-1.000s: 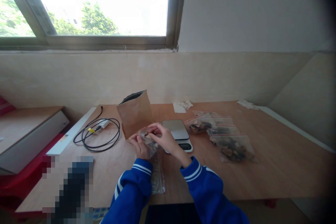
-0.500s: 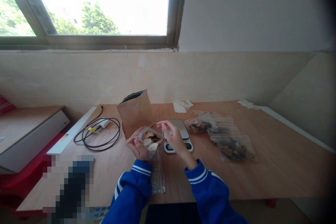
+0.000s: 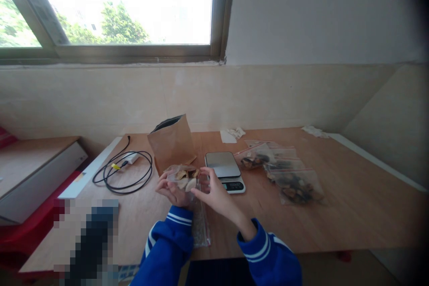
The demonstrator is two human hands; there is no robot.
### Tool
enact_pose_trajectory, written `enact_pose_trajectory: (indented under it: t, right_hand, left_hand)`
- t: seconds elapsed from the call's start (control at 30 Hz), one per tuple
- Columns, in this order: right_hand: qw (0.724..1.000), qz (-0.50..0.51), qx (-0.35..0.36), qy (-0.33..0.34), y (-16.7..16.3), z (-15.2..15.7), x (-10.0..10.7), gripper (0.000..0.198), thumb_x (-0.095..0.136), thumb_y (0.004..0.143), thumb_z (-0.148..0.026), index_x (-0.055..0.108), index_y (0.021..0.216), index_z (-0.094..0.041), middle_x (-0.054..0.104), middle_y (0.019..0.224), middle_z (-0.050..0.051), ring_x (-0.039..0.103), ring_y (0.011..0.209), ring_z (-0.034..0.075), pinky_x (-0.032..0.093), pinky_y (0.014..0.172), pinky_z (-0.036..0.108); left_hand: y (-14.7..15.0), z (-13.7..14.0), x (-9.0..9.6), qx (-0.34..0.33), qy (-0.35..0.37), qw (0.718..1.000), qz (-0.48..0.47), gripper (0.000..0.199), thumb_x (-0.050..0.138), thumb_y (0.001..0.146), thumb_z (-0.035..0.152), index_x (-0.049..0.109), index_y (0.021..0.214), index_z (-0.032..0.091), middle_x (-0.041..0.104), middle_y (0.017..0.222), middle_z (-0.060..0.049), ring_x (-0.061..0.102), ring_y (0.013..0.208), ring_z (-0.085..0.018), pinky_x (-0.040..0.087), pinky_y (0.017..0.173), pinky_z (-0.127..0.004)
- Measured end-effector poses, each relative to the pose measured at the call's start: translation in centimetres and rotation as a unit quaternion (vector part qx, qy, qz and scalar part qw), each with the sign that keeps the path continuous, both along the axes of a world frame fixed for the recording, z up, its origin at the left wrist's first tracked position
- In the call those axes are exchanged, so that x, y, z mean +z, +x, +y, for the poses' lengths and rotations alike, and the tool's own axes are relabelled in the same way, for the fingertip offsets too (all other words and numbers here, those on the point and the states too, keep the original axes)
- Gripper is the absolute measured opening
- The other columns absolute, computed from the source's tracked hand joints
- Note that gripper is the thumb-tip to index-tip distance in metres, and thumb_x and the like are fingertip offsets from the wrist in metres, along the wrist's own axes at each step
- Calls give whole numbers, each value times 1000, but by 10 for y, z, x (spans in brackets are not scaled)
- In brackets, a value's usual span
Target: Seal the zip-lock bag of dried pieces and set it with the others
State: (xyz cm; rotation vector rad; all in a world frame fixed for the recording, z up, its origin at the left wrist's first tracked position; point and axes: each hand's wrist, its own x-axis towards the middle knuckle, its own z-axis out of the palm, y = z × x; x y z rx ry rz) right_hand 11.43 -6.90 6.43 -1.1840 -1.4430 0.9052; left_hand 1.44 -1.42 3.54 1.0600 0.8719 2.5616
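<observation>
A small clear zip bag (image 3: 185, 178) with pale and brown dried pieces is held up over the wooden table (image 3: 335, 214). My left hand (image 3: 170, 191) cups it from below and the left. My right hand (image 3: 214, 193) pinches its right edge with thumb and fingers. An open brown paper pouch (image 3: 171, 143) stands just behind the bag. A small digital scale (image 3: 225, 170) with nothing on its plate lies to the right of my hands. Under my wrists a stack of empty clear zip bags (image 3: 200, 227) lies flat.
Several filled zip bags (image 3: 284, 172) lie right of the scale. A coiled black cable with a white adapter (image 3: 124, 169) sits at the left. Crumpled tissue (image 3: 232, 134) lies by the wall. A blurred dark object (image 3: 90, 241) stands at the front left edge.
The bag came up off the table and closer to me. My right hand went out toward the scale, then came back to grip the bag's right edge.
</observation>
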Motion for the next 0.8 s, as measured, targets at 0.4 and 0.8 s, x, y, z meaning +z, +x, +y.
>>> enact_pose_trajectory:
  t: [0.4, 0.8]
  right_hand:
    - [991, 32, -28, 127, 1, 3, 20, 26, 54, 86, -22, 54, 112, -23, 63, 112, 7, 60, 109, 19, 48, 98, 37]
    - [989, -7, -3, 145, 39, -5, 29, 19, 49, 92, -27, 63, 104, -24, 67, 105, 6, 62, 102, 20, 48, 92, 36]
  left_hand:
    - [-11, 5, -19, -25, -26, 997, 75, 20, 46, 85, 42, 38, 89, 24, 52, 98, -2, 52, 95, -21, 42, 86, -40]
    - [-20, -2, -13, -202, -161, 952, 162, 45, 38, 92, 49, 57, 116, 16, 59, 120, -13, 56, 111, -26, 41, 98, -43]
